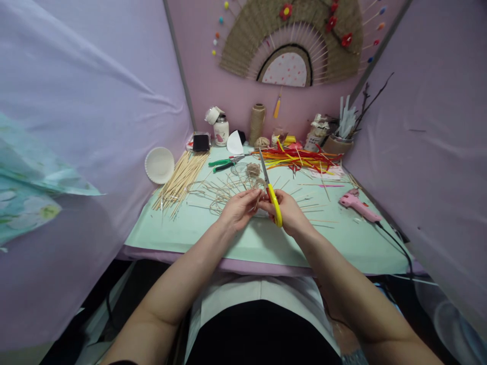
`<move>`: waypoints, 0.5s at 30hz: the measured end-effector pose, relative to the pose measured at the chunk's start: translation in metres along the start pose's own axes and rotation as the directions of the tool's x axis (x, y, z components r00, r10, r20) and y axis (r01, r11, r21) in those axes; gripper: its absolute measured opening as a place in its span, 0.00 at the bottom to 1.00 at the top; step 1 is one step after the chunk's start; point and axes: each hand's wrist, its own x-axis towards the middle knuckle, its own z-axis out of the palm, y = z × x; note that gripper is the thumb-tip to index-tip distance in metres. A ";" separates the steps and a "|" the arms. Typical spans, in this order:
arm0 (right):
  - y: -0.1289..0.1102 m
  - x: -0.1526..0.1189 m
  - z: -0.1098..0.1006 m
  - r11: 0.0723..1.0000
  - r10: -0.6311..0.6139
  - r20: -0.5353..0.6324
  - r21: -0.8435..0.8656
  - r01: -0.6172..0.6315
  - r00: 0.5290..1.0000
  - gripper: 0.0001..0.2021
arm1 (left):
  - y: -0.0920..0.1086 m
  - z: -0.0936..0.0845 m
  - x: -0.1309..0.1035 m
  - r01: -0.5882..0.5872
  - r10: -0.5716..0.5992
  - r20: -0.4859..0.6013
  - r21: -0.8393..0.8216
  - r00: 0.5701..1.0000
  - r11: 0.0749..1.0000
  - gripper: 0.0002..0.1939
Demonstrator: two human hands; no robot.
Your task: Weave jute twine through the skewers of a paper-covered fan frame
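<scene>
In the head view my right hand (288, 213) is closed around yellow-handled scissors (275, 205), whose blades point up and away over the table. My left hand (240, 209) meets it at the middle, its fingers pinched on thin brown twine (261, 185). Beneath and behind both hands spreads a fan of thin wooden sticks (304, 205), with loops of twine (216, 200) lying to the left. A small ball of twine (253, 170) rests just beyond my fingertips. Exactly where the twine passes between my fingers is partly hidden.
Bundled bamboo sticks (180, 180) lie left, near green-handled pliers (224, 163). Red, orange and yellow pipe cleaners (300, 159) are heaped at the back right. A pink glue gun (359, 205) with a black cord sits right. A twine spool (257, 124) stands against the wall.
</scene>
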 end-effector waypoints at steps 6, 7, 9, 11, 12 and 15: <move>0.003 -0.001 0.001 1.000 -0.011 0.002 0.008 0.011 1.000 0.22 | -0.003 -0.001 0.002 -0.018 0.019 -0.029 0.006 0.999 1.000 0.09; 0.003 -0.001 0.001 1.000 -0.012 0.003 0.013 0.012 1.000 0.23 | -0.003 0.000 0.002 -0.025 0.026 -0.040 0.007 0.999 1.000 0.10; 0.003 -0.002 0.000 1.000 -0.018 0.013 0.023 0.018 1.000 0.23 | -0.003 0.000 0.001 -0.038 0.039 -0.061 0.013 0.997 0.999 0.11; 0.001 -0.003 -0.002 0.999 -0.023 0.010 0.023 0.023 1.000 0.23 | -0.001 0.001 -0.001 -0.041 0.042 -0.067 0.023 0.997 0.999 0.12; 0.001 -0.003 -0.005 1.000 -0.026 -0.007 0.016 0.026 1.000 0.23 | 0.000 0.001 -0.002 -0.039 0.041 -0.061 0.029 0.997 0.999 0.12; -0.004 -0.003 -0.015 0.998 -0.053 -0.086 0.016 0.055 0.995 0.21 | 0.005 -0.001 -0.006 -0.021 0.022 -0.019 0.071 1.000 0.997 0.15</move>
